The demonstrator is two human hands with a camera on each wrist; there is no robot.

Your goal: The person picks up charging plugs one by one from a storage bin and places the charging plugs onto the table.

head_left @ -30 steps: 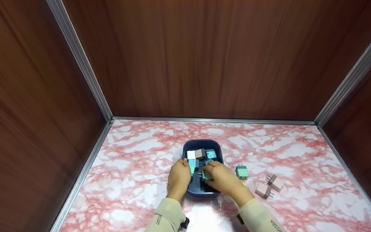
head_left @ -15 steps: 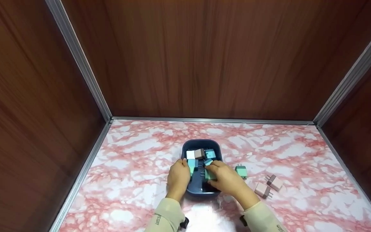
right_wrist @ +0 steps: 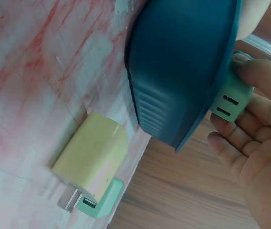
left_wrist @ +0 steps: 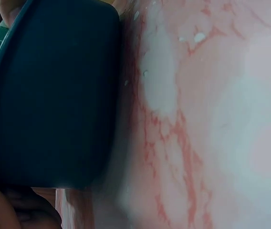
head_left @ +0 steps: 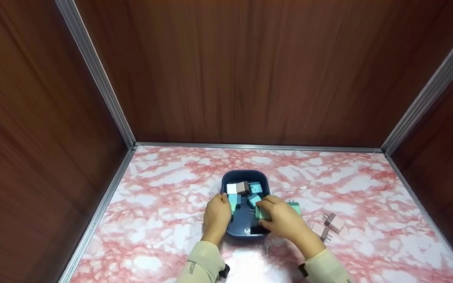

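Note:
In the head view, my left hand [head_left: 216, 216] grips the left rim of a dark blue plastic bin [head_left: 247, 237]. My right hand [head_left: 283, 219] pinches a green USB wall charger [head_left: 262, 214] at the bin's right rim, its prongs facing left. Two port slots show on this charger's end in the right wrist view, with the thumb on one side and fingers underneath. Inside the bin lie a white charger [head_left: 231, 188], a brown charger [head_left: 242, 188], a blue charger [head_left: 255, 188] and a tilted blue charger [head_left: 255, 200]. A blue-and-green charger [head_left: 233, 201] sits by my left thumb.
Right of the bin, a green charger [head_left: 295, 206] and two pink chargers [head_left: 336, 223] lie on the marbled tabletop [head_left: 163, 212]. A yellow charger [right_wrist: 92, 152] shows in the right wrist view. Brown wood-grain panels [head_left: 250, 78] enclose the back and sides.
My right hand has shifted right with the green charger, from over the bin's middle to its right rim. It now partly covers chargers on the table. My left hand stays at the rim.

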